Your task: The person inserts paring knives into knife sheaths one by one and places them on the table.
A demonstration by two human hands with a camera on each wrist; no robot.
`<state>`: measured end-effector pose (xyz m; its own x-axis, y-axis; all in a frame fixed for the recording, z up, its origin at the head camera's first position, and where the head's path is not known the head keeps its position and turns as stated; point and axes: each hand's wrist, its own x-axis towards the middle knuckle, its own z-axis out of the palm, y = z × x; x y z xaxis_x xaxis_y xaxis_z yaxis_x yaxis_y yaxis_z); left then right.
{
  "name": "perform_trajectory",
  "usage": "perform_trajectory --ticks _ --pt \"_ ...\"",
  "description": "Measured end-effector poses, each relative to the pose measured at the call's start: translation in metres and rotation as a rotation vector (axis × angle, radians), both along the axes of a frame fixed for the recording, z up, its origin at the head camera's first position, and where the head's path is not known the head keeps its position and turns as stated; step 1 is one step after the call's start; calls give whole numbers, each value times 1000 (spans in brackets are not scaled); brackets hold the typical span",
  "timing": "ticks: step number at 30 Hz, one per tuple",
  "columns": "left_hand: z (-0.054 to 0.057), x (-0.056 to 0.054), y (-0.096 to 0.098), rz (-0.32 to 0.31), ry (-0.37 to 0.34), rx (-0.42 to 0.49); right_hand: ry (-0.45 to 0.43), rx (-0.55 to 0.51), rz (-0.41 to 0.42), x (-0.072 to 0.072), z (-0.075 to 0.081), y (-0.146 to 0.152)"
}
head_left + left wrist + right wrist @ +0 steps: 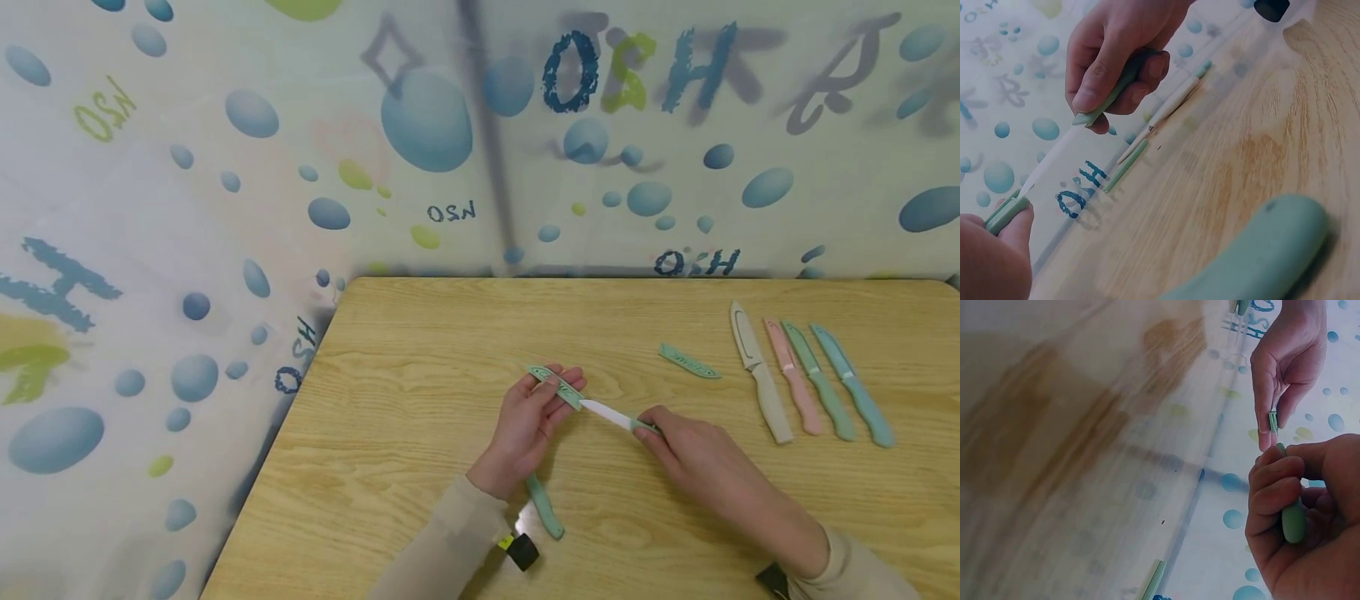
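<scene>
Green pommel [1294, 528]: right wrist, not head

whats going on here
A person's right hand grips a white-bladed knife by its green handle, the tip at the mouth of a green sheath held in the left hand. A second green sheath lies loose on the table; to its right lie four sheathed knives. Another green handle shows by the left sleeve.

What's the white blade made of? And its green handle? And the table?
The white blade: perhaps ceramic, smooth, since it's plain white without a metal gleam.
The green handle: probably plastic, satin-smooth, one even colour.
The table: wood or a wood-look surface, slightly glossy, showing grain lines and soft reflections.
</scene>
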<state>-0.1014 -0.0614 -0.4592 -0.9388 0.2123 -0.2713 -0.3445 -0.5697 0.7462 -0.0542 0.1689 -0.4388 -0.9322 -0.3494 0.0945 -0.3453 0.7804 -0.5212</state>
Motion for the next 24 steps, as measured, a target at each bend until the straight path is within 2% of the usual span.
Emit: perform_trajectory --ticks 10,24 --pt "1 3 1 -24 19 -1 42 -16 15 2 -1 -2" --pt "2 3 4 -19 34 -10 24 -12 12 4 3 -4"
